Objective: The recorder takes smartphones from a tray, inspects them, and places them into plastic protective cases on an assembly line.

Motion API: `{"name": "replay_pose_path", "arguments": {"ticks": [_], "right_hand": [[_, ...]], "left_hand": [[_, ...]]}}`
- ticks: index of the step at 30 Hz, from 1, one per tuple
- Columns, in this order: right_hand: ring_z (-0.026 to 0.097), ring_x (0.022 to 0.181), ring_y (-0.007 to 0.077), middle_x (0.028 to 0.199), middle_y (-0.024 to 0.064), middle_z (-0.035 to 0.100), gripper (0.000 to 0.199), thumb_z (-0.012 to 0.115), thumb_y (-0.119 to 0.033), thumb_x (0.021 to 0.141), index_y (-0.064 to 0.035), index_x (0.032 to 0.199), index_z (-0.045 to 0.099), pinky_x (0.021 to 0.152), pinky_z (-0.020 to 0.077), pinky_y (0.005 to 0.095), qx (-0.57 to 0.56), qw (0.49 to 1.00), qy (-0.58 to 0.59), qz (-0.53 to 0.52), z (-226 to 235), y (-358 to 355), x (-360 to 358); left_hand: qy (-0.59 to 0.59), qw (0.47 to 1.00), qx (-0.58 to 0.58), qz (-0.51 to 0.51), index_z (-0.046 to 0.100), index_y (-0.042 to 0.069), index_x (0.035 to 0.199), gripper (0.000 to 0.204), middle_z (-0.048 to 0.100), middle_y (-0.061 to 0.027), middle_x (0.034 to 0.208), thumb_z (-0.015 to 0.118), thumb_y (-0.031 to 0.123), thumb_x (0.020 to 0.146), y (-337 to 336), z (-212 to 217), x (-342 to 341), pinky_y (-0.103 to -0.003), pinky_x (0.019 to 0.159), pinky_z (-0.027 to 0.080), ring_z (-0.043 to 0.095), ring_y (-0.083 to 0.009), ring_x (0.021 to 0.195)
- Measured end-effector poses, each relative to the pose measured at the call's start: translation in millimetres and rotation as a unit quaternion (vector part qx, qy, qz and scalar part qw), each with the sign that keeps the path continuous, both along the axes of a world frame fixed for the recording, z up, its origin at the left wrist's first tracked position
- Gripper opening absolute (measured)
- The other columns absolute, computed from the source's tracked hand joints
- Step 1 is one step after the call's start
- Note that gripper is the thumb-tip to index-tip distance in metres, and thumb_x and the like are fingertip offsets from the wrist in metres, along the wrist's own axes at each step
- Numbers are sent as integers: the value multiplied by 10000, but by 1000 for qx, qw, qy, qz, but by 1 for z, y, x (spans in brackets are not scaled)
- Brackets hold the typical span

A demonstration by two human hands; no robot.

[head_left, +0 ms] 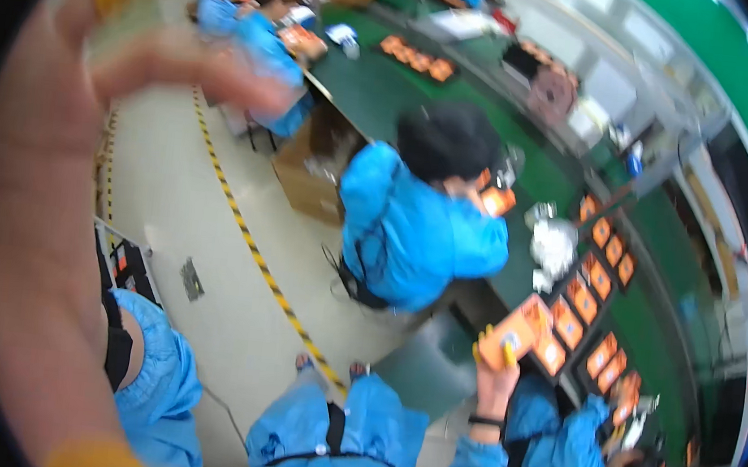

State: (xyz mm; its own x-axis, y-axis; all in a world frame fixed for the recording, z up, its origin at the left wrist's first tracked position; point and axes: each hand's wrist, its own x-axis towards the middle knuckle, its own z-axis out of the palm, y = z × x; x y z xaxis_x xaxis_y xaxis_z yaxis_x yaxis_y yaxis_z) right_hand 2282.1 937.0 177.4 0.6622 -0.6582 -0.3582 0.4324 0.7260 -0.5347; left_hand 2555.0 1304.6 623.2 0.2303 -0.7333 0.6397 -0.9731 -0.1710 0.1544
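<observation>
My left hand is raised very close to the camera and fills the left side. Its fingers are apart with nothing between them, partly blurred and cut off by the rim; yellow finger covers show at the top and bottom. Out to the right, my right hand grips a flat orange box by its near end. This hand also wears yellow finger covers, with a dark band round the wrist. The box is held up in front of rows of similar orange boxes on dark trays; whether it touches them I cannot tell.
A seated co-worker in blue handles an orange item at the green workbench. Another person sits at the lower right. White crumpled plastic lies by the trays. A cardboard carton and striped floor tape are at left.
</observation>
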Motion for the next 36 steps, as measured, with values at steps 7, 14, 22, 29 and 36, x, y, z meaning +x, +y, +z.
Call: {"name": "replay_pose_path", "arguments": {"ticks": [7,14,22,29,36], "right_hand": [[633,1133,312,1261,174,621,467,596,-150,985,-4,1405,454,969,521,426,-135,969,194,-71,-61,-30,18],[612,1145,312,1277,155,596,445,597,-191,988,-31,1379,455,953,518,443,-159,974,132,-95,-122,-71,0],[685,971,262,1164,148,666,299,499,-173,1022,-33,1284,536,793,577,407,-99,951,245,-159,-159,-70,34],[683,997,272,1136,125,673,325,563,-143,991,-43,1299,534,815,574,415,-69,962,212,-154,-159,-78,38],[676,993,307,1163,125,665,343,546,-175,1000,-64,1323,521,833,564,433,-78,968,198,-136,-160,-76,55]], "left_hand": [[235,950,61,-196,735,38,994,309,730,-127,899,795,240,767,-170,-110,-9,-280,659,533,702,-199,779],[560,814,82,-133,734,30,904,248,718,-110,844,804,158,704,-226,-179,-96,-257,543,514,678,-210,636],[534,814,68,-219,733,32,904,245,717,-110,844,801,152,702,-258,-207,-109,-260,539,514,677,-212,635],[523,809,44,-264,732,33,904,242,717,-110,843,799,147,701,-272,-185,-118,-262,535,514,677,-214,635],[507,818,39,-270,731,35,903,240,716,-110,843,797,142,700,-272,-176,-114,-264,531,514,677,-215,634]]}}
